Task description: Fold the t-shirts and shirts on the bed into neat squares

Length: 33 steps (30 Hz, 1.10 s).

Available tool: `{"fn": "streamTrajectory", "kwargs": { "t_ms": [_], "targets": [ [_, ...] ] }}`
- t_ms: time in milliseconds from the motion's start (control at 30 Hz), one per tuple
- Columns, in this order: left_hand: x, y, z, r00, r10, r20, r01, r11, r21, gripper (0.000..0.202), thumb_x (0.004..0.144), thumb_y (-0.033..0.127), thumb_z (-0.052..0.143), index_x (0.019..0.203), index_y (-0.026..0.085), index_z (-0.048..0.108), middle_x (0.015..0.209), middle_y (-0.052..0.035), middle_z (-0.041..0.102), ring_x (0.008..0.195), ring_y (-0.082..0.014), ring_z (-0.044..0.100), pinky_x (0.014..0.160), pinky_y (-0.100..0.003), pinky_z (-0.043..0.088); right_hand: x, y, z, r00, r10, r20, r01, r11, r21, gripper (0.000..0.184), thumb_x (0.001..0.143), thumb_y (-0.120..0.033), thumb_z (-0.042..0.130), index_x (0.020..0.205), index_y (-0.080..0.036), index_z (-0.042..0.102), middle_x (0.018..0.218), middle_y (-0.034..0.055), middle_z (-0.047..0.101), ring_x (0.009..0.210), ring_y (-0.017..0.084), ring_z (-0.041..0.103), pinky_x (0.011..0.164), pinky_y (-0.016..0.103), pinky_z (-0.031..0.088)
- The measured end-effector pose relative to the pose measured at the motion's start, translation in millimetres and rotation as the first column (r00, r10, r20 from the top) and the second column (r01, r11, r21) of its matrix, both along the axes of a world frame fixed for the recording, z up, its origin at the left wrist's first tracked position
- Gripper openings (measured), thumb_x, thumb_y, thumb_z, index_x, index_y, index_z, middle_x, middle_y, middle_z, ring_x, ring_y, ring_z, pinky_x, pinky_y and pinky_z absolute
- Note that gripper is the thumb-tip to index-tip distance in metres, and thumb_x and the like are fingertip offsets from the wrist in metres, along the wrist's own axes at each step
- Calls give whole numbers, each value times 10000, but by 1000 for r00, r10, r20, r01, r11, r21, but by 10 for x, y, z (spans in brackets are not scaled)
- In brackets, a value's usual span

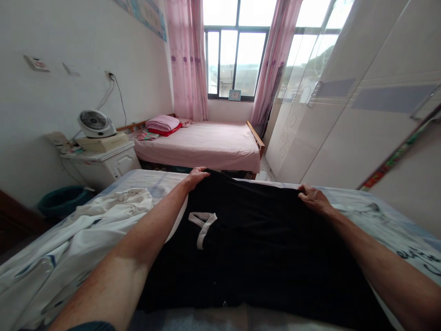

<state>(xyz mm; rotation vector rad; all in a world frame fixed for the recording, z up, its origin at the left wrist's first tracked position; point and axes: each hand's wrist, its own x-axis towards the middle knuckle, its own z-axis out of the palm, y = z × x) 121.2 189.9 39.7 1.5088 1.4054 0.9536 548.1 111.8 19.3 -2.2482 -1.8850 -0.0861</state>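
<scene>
A black garment with a white Y-shaped trim is spread out over the near bed, its far edge pulled taut between my hands. My left hand is closed on its far left corner. The far right corner is pinched in my right hand. Left of my left forearm lie crumpled white clothes. Beyond my right arm rests a pale shirt with dark lettering. The exact kind of the black garment cannot be told.
A bed with a pink sheet stands beyond, below the window. To the left are a white cabinet with a fan on top and a teal bin. A white wardrobe lines the right side.
</scene>
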Motion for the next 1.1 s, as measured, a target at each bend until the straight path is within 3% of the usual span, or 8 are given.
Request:
{"fn": "streamTrajectory", "kwargs": {
  "t_ms": [233,367,500,700,800,867,967,1100],
  "targets": [
    [-449,-829,374,967,-256,19,248,951,182,300,632,323,636,868,141,601,748,6,628,682,-130,582,660,-249,466,-59,-840,304,980,112,-163,-69,966,250,274,723,-290,464,972,-228,558,915,77,677,665,228,607,712,359,465],
    [-665,-1475,264,912,-356,-203,387,911,142,249,651,297,597,854,156,627,791,-6,648,759,-158,599,738,-273,476,-56,-1400,140,960,224,-170,-181,954,239,283,699,-274,462,966,-249,553,1005,97,663,830,279,627,803,389,475],
    [-702,-1819,69,847,-338,-411,440,879,183,233,663,219,534,861,187,653,860,1,678,813,-162,608,809,-272,464,-66,-1673,-79,940,329,-85,-308,931,197,246,660,-233,434,863,-276,565,980,64,650,1044,287,577,943,415,428],
    [-682,-1998,34,864,-238,-445,392,872,294,263,691,209,501,912,191,642,930,-13,685,875,-172,614,847,-276,463,-105,-1761,-52,955,295,-19,-274,908,318,228,671,-217,434,850,-244,572,989,83,638,1050,288,555,929,449,426],
    [-727,-2147,27,733,-410,-543,564,812,148,217,702,205,530,877,219,658,970,-3,684,880,-164,622,853,-258,466,-47,-1827,-103,937,347,-33,-337,925,175,269,620,-189,440,829,-243,600,977,70,655,1015,281,580,910,447,441],
    [-769,-2177,31,720,-418,-555,566,816,119,199,753,241,512,877,220,666,975,-11,684,851,-157,632,807,-248,488,0,-1859,-135,918,383,-100,-379,923,64,359,570,-164,431,859,-251,626,997,47,666,994,257,602,909,412,455],
    [-836,-1996,67,818,-126,-561,366,866,340,270,828,290,433,951,209,659,1052,-42,668,952,-181,620,850,-283,491,32,-1805,-89,940,298,-168,-286,954,91,433,616,-175,417,974,-264,643,1088,25,660,1024,243,602,926,381,453],
    [-900,-1479,44,723,129,-678,320,808,495,386,845,345,416,1123,182,628,1295,-101,554,1222,-239,475,1070,-387,322,-26,-1515,-1,974,185,-133,-166,976,141,386,782,-291,389,1062,-216,643,1143,70,644,1057,247,592,938,370,440]
  ]
}}
